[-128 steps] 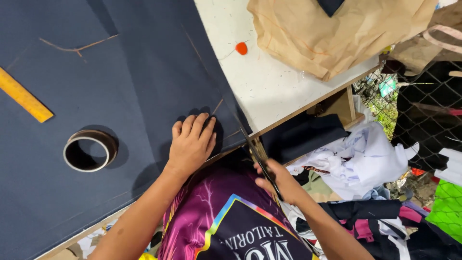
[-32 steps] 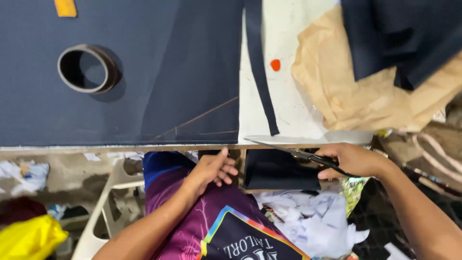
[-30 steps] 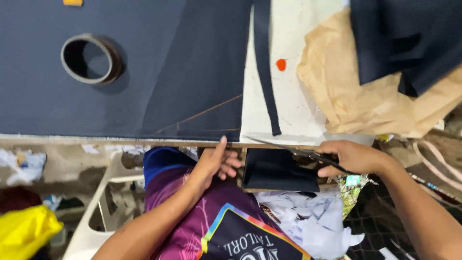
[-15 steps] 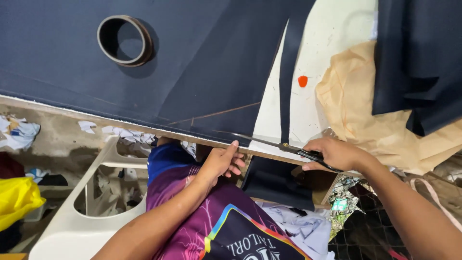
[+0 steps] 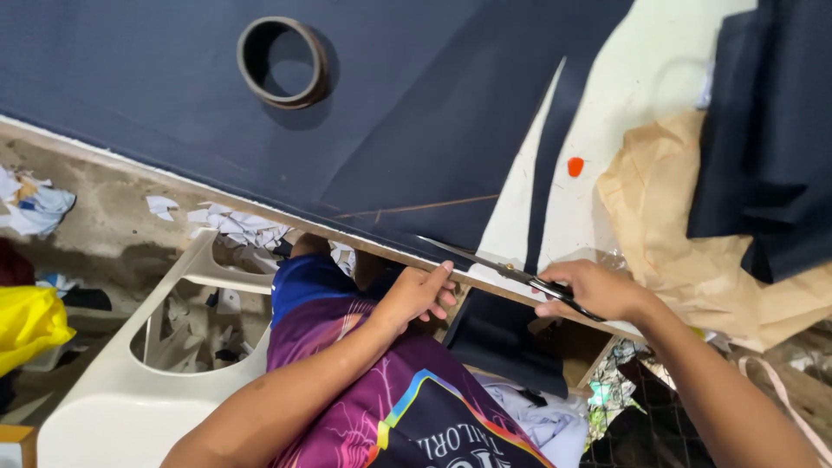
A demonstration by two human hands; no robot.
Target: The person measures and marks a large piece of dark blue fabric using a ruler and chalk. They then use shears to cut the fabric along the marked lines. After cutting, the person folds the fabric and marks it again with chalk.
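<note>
A large dark navy cloth (image 5: 286, 139) covers most of the white table (image 5: 624, 95). My right hand (image 5: 594, 290) grips a pair of scissors (image 5: 494, 267) at the table's near edge, blades pointing left into the cloth's edge near an orange chalk line (image 5: 416, 208). My left hand (image 5: 416, 295) rests at the table edge just left of the blades, fingers together, touching the cloth's hanging edge. A narrow cut strip of navy cloth (image 5: 550, 165) lies on the bare table.
A roll of brown tape (image 5: 282, 61) sits on the cloth. Tan paper (image 5: 685, 234) and folded navy fabric (image 5: 771, 139) lie at the right. A small orange chalk piece (image 5: 575, 166) is on the table. A white plastic chair (image 5: 147, 347) and cloth scraps are below.
The view has swung and tilted, so the table edge now runs diagonally. My right hand with the scissors stays at the cloth's edge; my left hand has come up closer to the blades.
</note>
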